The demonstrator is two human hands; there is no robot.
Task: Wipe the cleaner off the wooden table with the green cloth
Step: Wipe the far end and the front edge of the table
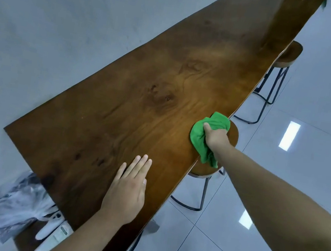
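Your right hand (pixel 216 136) grips the green cloth (pixel 201 139) at the right edge of the wooden table (pixel 121 96) — left hand (pixel 128 189) flat, holding nothing. Cloth overhangs the stool (pixel 232 133) side — risk you sweep cleaner off the edge.

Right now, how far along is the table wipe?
Done: no cleaner or wet streaks show on the table, though sheen hides detail. In hand: the right hand grips the bunched cloth at the table's right edge, above a stool; the left hand rests flat on the wood. Left: nothing visibly pending; the far end is too small to check.
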